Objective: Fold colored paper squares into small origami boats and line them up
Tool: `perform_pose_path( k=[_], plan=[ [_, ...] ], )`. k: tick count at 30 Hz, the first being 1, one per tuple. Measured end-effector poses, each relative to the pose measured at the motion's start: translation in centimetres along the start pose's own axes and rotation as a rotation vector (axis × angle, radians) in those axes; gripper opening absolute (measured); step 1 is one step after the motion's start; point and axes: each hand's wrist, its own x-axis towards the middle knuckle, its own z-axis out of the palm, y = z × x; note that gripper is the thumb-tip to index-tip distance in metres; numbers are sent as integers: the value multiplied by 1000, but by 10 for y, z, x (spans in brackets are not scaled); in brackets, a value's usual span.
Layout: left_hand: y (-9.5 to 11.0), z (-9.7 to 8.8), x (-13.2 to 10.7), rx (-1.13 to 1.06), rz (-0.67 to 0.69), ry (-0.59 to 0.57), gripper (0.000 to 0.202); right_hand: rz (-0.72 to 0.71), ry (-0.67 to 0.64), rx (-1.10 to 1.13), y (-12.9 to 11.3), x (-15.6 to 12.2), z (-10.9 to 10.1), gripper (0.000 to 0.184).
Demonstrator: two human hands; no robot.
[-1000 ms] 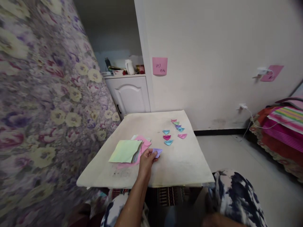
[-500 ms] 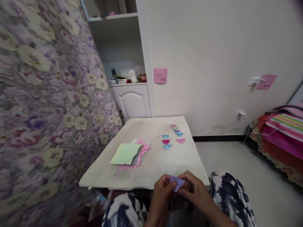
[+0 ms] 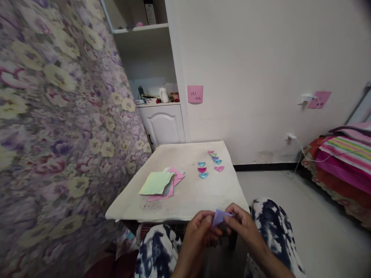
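Note:
A small folded piece of purple paper (image 3: pixel 219 217) is pinched between both hands, just past the table's front edge. My left hand (image 3: pixel 202 227) grips its left side, thumb on top. At its right corner, my right hand (image 3: pixel 240 220) pinches with thumb and fingers. Several small folded paper shapes lie on the table's right half, among them a magenta one (image 3: pixel 202 170), a light blue one (image 3: pixel 203 175) and a pink one (image 3: pixel 219 168). On the left sits a stack of paper squares with a pale green sheet (image 3: pixel 157 183) on top and pink sheets (image 3: pixel 177 177) beneath.
The cream-covered table (image 3: pixel 185 204) stands against the wall, above my knees in patterned trousers (image 3: pixel 158 251). A floral curtain (image 3: pixel 72 146) hangs at left beside a white cabinet (image 3: pixel 164 124). To the right is a bed (image 3: pixel 342 166) with a charging cable (image 3: pixel 307 154).
The purple paper has turned in my fingers and now shows a pointed triangle toward the right. My right hand has shifted slightly right and up. The head view has moved a little.

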Motion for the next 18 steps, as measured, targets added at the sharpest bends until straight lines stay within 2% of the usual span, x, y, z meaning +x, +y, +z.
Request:
perform_pose_path(
  k=[5, 9, 18],
  plan=[
    [7, -7, -16, 50, 53, 11, 18, -28, -29, 86, -3, -5, 9, 27],
    [7, -8, -26, -11, 64, -19, 12, -43, -90, 77, -7, -11, 14, 26],
    [1, 13, -27, -173, 7, -46, 14, -45, -57, -16, -16, -24, 1, 26]
  ],
)
